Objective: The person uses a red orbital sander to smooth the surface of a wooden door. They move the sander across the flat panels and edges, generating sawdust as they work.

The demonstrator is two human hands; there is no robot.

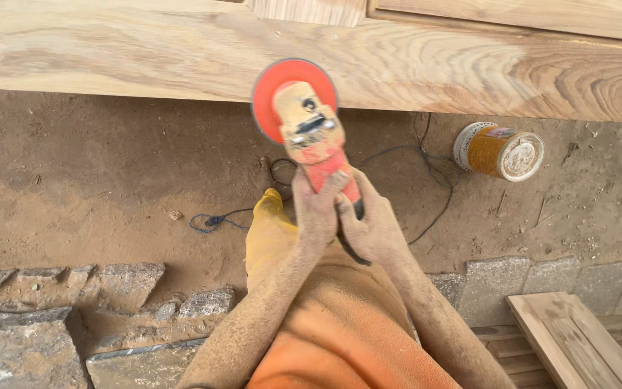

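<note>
Two dusty hands wrap the red handle of a power sander, held out in front of the person and pointed up toward a long wooden beam. The tool's round orange-red disc sits right at the lower edge of that beam, overlapping the pale grain. Its body is caked in yellowish sawdust, so the red only shows through on the handle and around the rim of the disc; a dark slot and a small knob mark the top of the housing. The left hand has its grip pressed together around the handle from the left side, fingers curled over the red plastic. The right hand closes its grip on the rear of the handle, just beside the left and touching it, with a black cord running out under the palm. Both forearms are coated in fine dust. Below lies a sandy floor, where a thin dark cable loops about. A yellow can lies on its side to the right, well apart from the tool. Grey stone blocks edge the ground, and wooden boards are stacked at lower right.
</note>
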